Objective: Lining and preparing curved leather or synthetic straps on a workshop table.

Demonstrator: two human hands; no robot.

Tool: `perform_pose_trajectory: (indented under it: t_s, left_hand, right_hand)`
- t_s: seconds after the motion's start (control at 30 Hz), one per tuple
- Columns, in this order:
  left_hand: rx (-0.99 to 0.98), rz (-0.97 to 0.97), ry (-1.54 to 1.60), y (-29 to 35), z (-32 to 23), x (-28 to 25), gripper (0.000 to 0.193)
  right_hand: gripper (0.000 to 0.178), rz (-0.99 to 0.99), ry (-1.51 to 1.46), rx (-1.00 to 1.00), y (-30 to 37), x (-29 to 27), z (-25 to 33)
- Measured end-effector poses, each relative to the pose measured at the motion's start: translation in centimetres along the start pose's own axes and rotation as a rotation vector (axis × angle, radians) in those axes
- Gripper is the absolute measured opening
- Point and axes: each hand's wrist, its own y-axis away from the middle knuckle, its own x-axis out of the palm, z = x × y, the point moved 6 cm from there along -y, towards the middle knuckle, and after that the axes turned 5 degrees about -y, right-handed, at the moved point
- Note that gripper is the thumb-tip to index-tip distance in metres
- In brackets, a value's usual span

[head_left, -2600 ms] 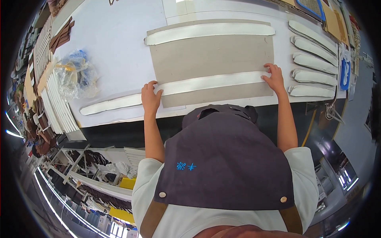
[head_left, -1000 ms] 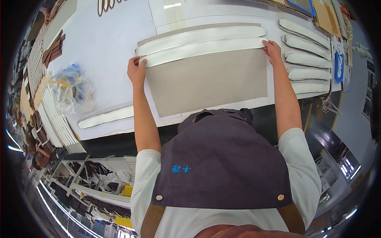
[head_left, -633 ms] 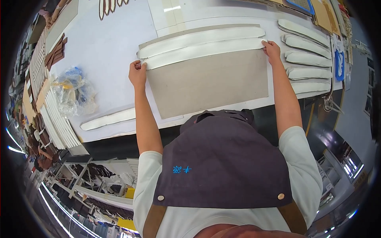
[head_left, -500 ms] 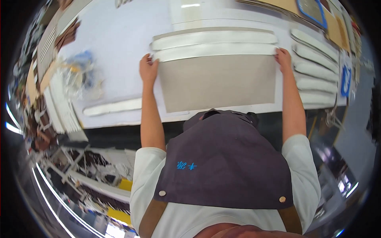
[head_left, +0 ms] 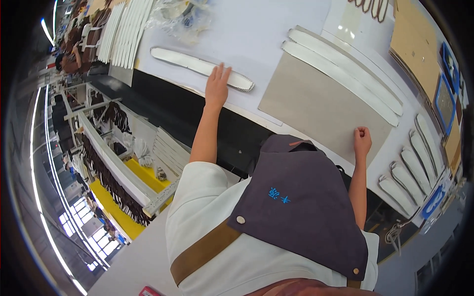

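Observation:
A long white padded strip [head_left: 185, 61] with rounded ends lies near the table's front edge on the left. My left hand [head_left: 217, 88] reaches over its right part, fingers stretched out; whether they touch it, I cannot tell. Over the right part of a grey-beige sheet [head_left: 316, 96] is my right hand [head_left: 363, 141], its fingers curled in and nothing showing in them. Two long white strips lie side by side along the sheet's far edge, the nearer strip [head_left: 340, 81] and the farther strip [head_left: 345, 67].
Several white strips [head_left: 417, 165] lie in a row at the table's right. More white strips [head_left: 129, 37] are stacked at the far left, next to clear plastic bags [head_left: 180, 17]. Cardboard [head_left: 414, 49] and a blue-rimmed tray [head_left: 445, 103] sit at the right. A rack [head_left: 118, 158] stands left below.
Both hands have left the ends of the nearer strip on the sheet. My left hand has moved left to the lone strip; my right has drawn back over the sheet. The view has turned left.

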Motion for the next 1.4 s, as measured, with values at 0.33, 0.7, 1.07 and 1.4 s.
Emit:
perform_pose_trajectory:
  t_s: [0.33,0.7,1.07,1.4]
  left_hand:
    - [0.104,-0.054,0.105,-0.5,1.1,-1.6,0.033]
    - [0.49,0.016,0.485,-3.2,-16.3,-9.3,0.036]
    - [0.372,0.316,0.529,-0.3,-16.0,-1.5,0.04]
    - [0.286,0.244,0.431,3.9,-12.5,-0.4,0.035]
  right_hand:
    - [0.017,0.028,-0.189,0.141,-0.3,-0.9,-0.8]
    - [0.05,0.602,-0.684,-0.146,9.0,5.5,20.9]
    - [0.047,0.064,-0.651,0.316,5.8,-6.8,1.4]
    - [0.063,-0.236,0.632,-0.213,7.9,-8.6,-4.2]
